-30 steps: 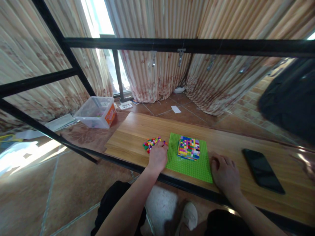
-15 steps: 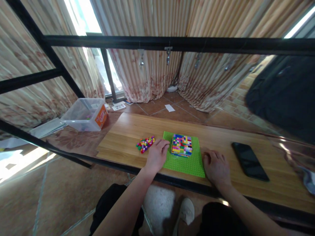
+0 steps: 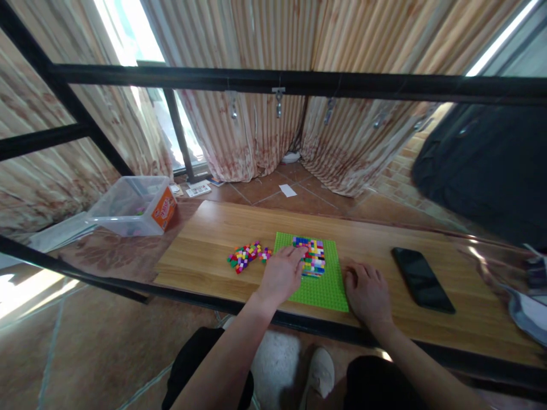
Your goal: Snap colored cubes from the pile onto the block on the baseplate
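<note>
A block of multicoloured small toy bricks [image 3: 317, 259] stands on a green studded baseplate [image 3: 318, 297]. My left hand [image 3: 282, 272] reaches over the block's left side, its fingertips pressed together at the top surface and hiding part of it. Whatever those fingers hold, if anything, is too small to make out. To the left of the plate lies a loose pile of small bricks [image 3: 243, 256] in mixed colours. My right hand [image 3: 367, 291] rests on the tabletop at the plate's right edge, fingers loosely curled in, with nothing seen in it.
A black phone [image 3: 423, 279] lies on the wooden table [image 3: 200, 242], right of my right hand. Beyond the table's left end, a clear plastic box [image 3: 123, 219] with an orange label sits on the floor. A black metal bar [image 3: 256, 80] crosses behind, before curtains.
My left hand has moved right, from the plate's left edge onto the brick block. The right hand stays by the plate. The whole view has shifted slightly.
</note>
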Action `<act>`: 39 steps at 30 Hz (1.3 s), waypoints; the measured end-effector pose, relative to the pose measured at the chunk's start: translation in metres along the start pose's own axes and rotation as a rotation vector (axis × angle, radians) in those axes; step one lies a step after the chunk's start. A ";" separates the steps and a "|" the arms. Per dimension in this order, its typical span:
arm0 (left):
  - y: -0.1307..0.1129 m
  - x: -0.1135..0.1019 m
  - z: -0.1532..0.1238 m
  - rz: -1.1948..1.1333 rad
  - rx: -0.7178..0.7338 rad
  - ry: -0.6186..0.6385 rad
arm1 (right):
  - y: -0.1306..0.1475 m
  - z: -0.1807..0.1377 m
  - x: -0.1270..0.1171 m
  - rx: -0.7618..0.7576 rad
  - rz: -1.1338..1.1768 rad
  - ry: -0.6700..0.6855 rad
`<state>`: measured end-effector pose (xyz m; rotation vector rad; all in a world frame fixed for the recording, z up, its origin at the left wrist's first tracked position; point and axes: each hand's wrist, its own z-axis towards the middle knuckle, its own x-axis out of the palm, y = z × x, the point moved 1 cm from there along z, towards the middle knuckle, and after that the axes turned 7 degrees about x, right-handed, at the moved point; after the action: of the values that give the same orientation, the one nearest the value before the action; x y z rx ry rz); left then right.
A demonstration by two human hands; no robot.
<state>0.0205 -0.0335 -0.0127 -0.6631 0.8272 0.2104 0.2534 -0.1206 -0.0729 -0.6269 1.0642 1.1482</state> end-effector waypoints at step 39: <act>0.001 0.002 0.011 -0.044 -0.239 -0.267 | 0.008 0.000 -0.007 0.045 0.050 0.022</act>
<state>0.0281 -0.0265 -0.0097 -0.8557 0.5349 0.3539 0.2457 -0.1204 -0.0657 -0.5815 1.1266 1.1604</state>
